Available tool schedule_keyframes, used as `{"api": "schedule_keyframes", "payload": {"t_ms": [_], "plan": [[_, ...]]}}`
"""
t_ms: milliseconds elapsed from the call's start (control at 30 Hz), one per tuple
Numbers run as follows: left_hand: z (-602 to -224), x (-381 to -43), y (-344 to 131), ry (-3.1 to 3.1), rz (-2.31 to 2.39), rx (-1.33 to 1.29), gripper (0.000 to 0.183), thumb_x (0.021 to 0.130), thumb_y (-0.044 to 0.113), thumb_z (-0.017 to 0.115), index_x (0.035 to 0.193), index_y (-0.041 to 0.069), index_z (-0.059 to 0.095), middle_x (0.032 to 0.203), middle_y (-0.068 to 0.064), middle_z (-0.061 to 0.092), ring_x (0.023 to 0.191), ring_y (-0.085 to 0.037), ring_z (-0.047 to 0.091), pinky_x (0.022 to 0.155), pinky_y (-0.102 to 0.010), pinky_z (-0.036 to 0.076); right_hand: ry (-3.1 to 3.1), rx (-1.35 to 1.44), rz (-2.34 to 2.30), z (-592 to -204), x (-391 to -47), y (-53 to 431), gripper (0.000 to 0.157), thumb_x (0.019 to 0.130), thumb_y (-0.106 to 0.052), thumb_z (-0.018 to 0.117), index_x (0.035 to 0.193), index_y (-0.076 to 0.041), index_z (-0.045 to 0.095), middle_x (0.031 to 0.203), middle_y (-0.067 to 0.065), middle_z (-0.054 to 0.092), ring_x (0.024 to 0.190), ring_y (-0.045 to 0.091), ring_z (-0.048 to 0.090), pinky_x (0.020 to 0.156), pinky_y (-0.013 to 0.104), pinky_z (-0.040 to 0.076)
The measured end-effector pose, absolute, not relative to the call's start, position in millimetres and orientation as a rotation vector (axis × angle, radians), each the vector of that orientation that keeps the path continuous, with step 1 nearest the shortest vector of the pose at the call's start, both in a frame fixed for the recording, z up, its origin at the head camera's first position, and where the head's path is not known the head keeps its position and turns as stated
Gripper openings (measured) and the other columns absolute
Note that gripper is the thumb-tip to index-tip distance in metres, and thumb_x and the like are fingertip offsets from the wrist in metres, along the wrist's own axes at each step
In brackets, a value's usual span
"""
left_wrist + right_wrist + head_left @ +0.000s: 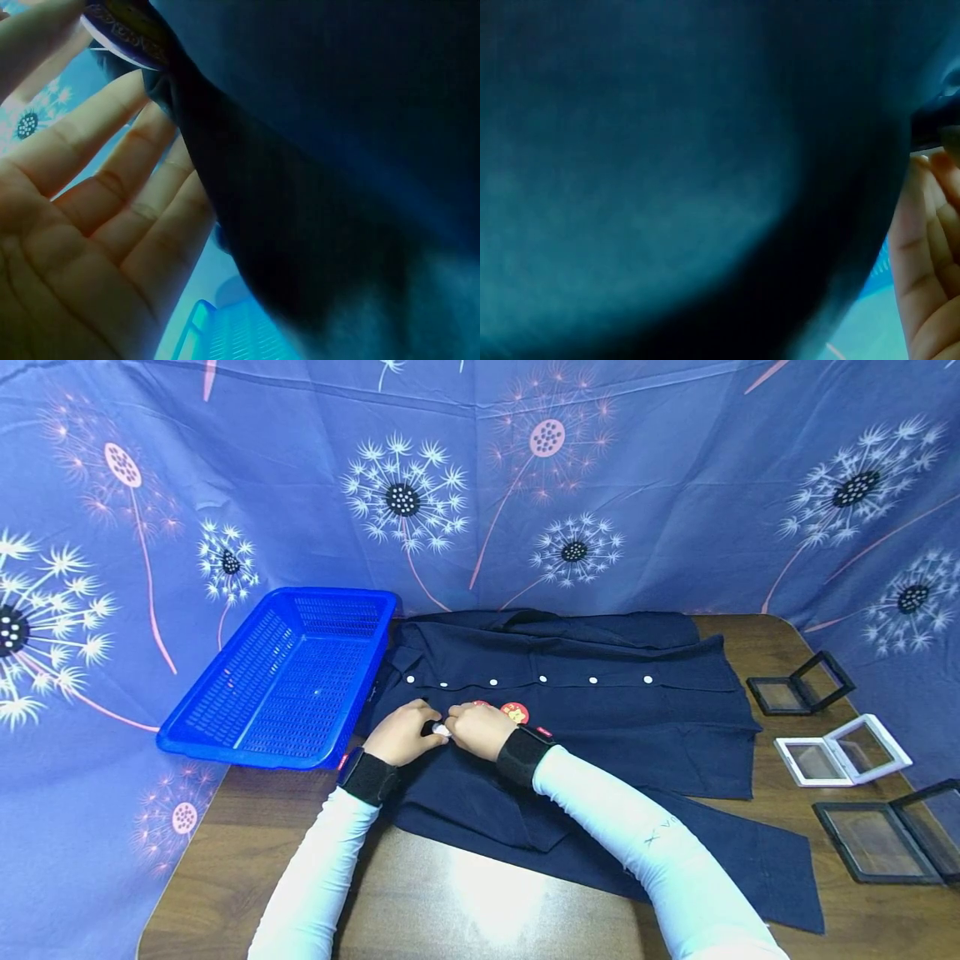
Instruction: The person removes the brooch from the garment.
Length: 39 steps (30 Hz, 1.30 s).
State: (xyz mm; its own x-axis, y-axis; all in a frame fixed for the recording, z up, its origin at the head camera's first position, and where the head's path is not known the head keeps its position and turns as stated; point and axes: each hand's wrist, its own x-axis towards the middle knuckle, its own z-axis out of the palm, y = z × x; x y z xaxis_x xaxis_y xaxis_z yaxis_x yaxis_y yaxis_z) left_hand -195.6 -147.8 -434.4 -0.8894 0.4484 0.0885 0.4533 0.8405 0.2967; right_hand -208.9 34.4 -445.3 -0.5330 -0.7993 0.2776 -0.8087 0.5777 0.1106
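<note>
A dark navy button shirt (630, 710) lies spread across the table, a row of white buttons along its front. My left hand (401, 732) pinches a small round badge (441, 728) between thumb and forefinger, over a lifted part of the shirt. In the left wrist view, the badge (127, 34) shows edge-on against the cloth, with the other fingers (112, 176) stretched behind the fold. My right hand (480, 729) meets it from the right, fingers curled and pinching the cloth at the badge's edge. Red round badges (514, 713) sit on the shirt just behind this hand; one is partly covered.
To the left stands a blue plastic basket (352, 710), close against the shirt's collar end. Along the right side of the wooden table (247, 835) are two black hinged frames (780, 696) and a white one (843, 781), all opened out. A patterned blue curtain (480, 552) hangs behind.
</note>
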Motion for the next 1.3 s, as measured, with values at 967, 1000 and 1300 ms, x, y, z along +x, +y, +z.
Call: {"api": "schedule_keyframes", "payload": {"t_ms": [967, 1000, 1300], "plan": [[-435.4, -195.1, -147.9, -2.852, -0.545, -0.603, 0.009, 0.08, 0.007, 0.077, 0.084, 0.009, 0.069, 0.086, -0.005, 0.068, 0.081, -0.025, 0.068, 0.073, -0.042, 0.054, -2.644, 1.187, 0.539, -444.3, -217.2, 36.2, 0.004, 0.085, -0.012, 0.069, 0.083, -0.009, 0.07, 0.081, 0.003, 0.065, 0.073, 0.017, 0.063, 0.067, 0.031, 0.051], [-435.7, -195.3, -148.0, -2.845, -0.545, -0.603, 0.008, 0.08, 0.007, 0.077, 0.083, 0.009, 0.069, 0.086, -0.006, 0.068, 0.081, -0.025, 0.069, 0.073, -0.042, 0.054, -2.65, 1.176, 0.552, -444.3, -217.5, 36.3, 0.004, 0.085, -0.012, 0.069, 0.084, -0.009, 0.07, 0.081, 0.003, 0.065, 0.073, 0.017, 0.063, 0.068, 0.031, 0.051], [-437.1, -197.8, -149.3, -2.812, -0.561, -0.641, 0.007, 0.082, 0.008, 0.076, 0.08, 0.009, 0.069, 0.083, -0.004, 0.068, 0.078, -0.024, 0.068, 0.071, -0.042, 0.053, -2.675, 1.116, 0.659, -442.4, -220.5, 37.1, 0.004, 0.085, -0.012, 0.068, 0.084, -0.009, 0.07, 0.082, 0.002, 0.068, 0.075, 0.017, 0.064, 0.07, 0.032, 0.052]]}}
